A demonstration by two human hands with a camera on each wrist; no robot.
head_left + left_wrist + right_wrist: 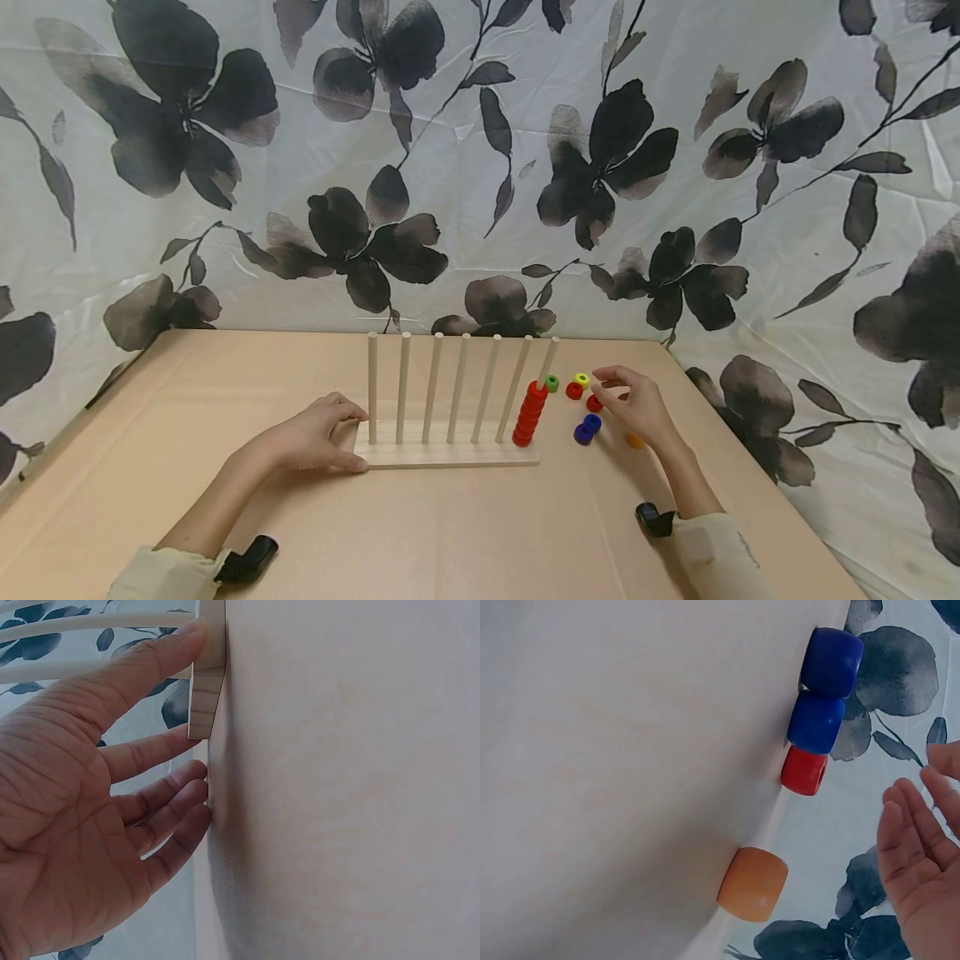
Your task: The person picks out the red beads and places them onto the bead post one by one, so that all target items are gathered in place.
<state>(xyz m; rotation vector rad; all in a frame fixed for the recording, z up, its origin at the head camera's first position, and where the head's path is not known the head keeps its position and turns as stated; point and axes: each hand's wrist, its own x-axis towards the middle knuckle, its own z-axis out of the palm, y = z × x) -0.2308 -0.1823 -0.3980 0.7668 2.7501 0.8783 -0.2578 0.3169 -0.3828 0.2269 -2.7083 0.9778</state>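
A pale wooden peg rack with several upright pegs stands on the table. Several red beads are stacked on its rightmost peg. My left hand grips the left end of the base, thumb in front and index finger behind, as the left wrist view also shows. Over the loose beads hovers my right hand, its fingers loosely bent and nothing seen between them. Close to its fingertips lie a yellow bead and a red bead. Another red bead sits just left of these.
Two blue beads touch each other on the table. An orange bead lies beneath the right hand, and a green bead is beside the rightmost peg. A floral cloth hangs behind the wooden table.
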